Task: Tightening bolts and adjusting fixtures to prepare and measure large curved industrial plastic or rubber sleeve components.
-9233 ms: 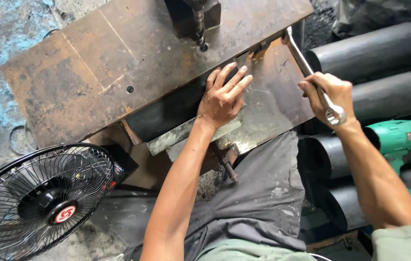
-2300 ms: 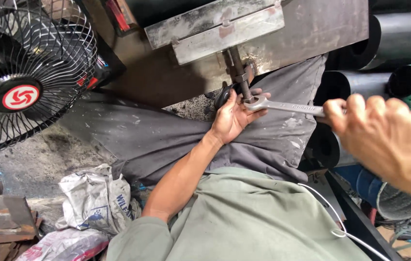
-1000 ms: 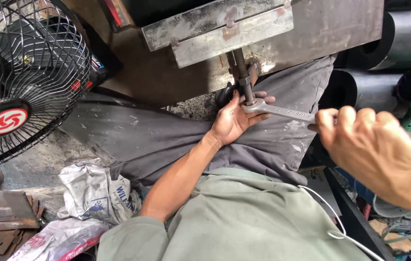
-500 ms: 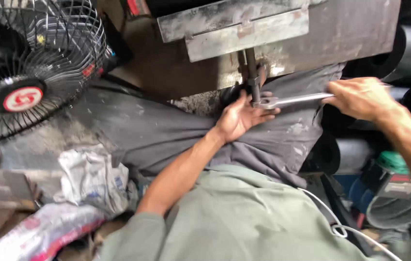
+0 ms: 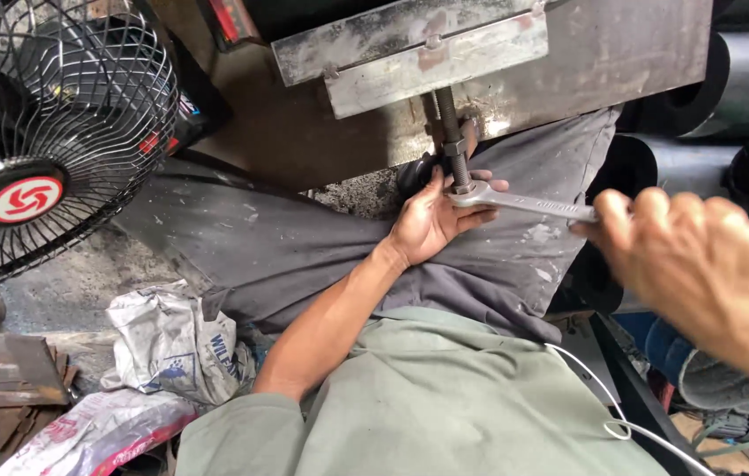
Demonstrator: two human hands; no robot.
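Rough concrete floor (image 5: 83, 264) lay under a cluttered workshop corner, seen from above the person's grey trousers and green shirt. At the top, a rusty steel plate (image 5: 621, 44) carried 2 pale metal bars (image 5: 409, 53) bolted across it, and a threaded bolt (image 5: 449, 132) hung down from them.

The left hand (image 5: 432, 220) reached up beneath the bolt, fingers loosely curled and cupped around its lower end, the thumb close beside the wrench head. The right hand (image 5: 692, 264), blurred, was clenched around the handle of a silver wrench (image 5: 524, 204); the wrench lay almost level above the lap, its head seated on the nut at the bolt's lower end.

To the left stood a black wire-caged fan (image 5: 48, 132) with a round red and white badge at its hub. Below it, on the floor, lay a crumpled white sack (image 5: 171, 344) with blue print, and beside that a pale bag (image 5: 83, 432) edged in red. Black pipes (image 5: 745, 79) were stacked at the right, and a white cable (image 5: 603, 405) ran across the shirt.
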